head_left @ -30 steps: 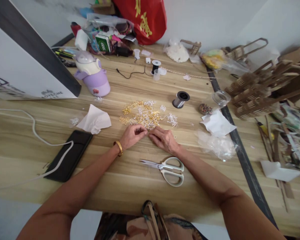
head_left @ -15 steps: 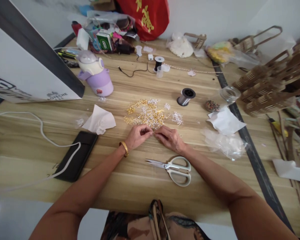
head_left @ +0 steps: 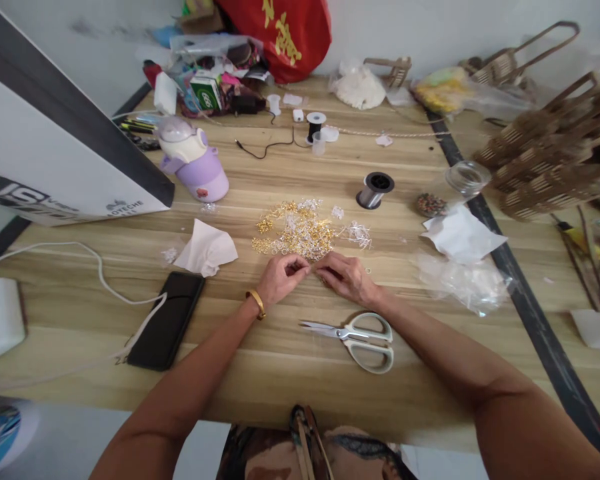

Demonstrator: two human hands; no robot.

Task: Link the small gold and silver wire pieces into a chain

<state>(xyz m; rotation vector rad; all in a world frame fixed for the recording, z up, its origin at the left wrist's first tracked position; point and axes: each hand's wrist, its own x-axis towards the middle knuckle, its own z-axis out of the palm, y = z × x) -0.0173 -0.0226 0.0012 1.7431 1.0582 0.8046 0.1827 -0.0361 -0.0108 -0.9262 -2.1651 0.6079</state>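
Observation:
My left hand (head_left: pixel 283 278), below a gold bracelet (head_left: pixel 256 303) on its wrist, is closed in a pinch. Fingertip to fingertip with it, my right hand (head_left: pixel 347 277) is pinched too. Whatever lies between the fingers is too small to make out. Just beyond both hands spreads a pile of gold and silver jewelry findings (head_left: pixel 303 230), with thin silver pins (head_left: pixel 359 235) at its right side. Scissors (head_left: pixel 353 339) with pale handles lie nearer to me, blades pointing left. A spool of silver wire (head_left: pixel 375 191) stands behind the pile to the right.
At left are a black phone (head_left: pixel 167 320) under a white cable (head_left: pixel 100 267), a crumpled tissue (head_left: pixel 206 248), a purple bottle (head_left: pixel 200 167) and a large box (head_left: pixel 65 153). Right of my hands lie clear plastic bags (head_left: pixel 473 283), white paper (head_left: pixel 463 233) and a jar (head_left: pixel 465 179) with beads.
The whole view has shifted slightly, so things on the table appear a little further right. Both hands keep their pinch at nearly the same place before the pile.

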